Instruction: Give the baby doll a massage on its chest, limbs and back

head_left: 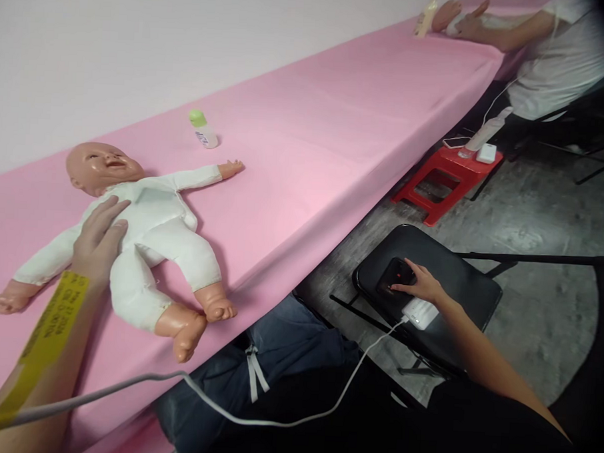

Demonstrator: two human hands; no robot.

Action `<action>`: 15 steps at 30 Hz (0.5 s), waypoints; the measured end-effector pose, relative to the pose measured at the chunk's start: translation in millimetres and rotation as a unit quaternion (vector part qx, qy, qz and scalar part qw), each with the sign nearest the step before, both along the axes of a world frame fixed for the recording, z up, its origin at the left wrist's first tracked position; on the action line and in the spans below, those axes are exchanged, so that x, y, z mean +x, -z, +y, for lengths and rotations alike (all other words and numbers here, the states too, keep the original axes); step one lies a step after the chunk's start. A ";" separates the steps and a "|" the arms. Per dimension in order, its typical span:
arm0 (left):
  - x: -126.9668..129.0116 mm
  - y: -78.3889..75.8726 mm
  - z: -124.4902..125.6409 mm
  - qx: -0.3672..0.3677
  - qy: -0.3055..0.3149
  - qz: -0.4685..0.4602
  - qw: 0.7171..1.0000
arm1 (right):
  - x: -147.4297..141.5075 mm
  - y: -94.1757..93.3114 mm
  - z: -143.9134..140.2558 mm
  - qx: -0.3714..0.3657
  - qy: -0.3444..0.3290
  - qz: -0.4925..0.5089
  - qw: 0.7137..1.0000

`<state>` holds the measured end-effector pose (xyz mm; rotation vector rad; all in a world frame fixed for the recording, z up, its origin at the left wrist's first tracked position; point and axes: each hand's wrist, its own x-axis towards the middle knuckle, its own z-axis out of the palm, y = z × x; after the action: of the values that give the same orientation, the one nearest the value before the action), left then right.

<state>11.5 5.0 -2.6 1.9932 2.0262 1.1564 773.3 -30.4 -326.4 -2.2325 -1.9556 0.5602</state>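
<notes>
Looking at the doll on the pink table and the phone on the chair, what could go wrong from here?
The doll lies with its feet close to the table edge, held only by the left hand; it might slide off. The white cable hangs loose across the lap and could snag, pulling the phone under the right hand.

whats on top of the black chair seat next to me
On the black chair seat lie a dark phone and a white power bank with a white cable plugged in. The right hand rests on the phone, covering part of it and the bank's near end.
</notes>
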 end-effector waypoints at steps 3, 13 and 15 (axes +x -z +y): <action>0.6 -0.2 -0.5 0.002 0.005 -0.014 1.000 | 3.3 3.0 2.6 -0.015 0.012 0.029 0.999; 2.3 -1.8 -0.6 0.000 -0.002 -0.018 1.000 | 19.0 -0.7 22.3 0.009 0.064 0.068 0.996; 4.0 -2.9 -1.1 -0.001 0.001 -0.021 1.000 | 21.8 -1.0 24.7 0.009 0.067 0.067 0.996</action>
<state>15.5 3.9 0.4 1.9528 2.0052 1.1856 795.1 -5.6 -325.4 -2.2316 -1.7273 0.6535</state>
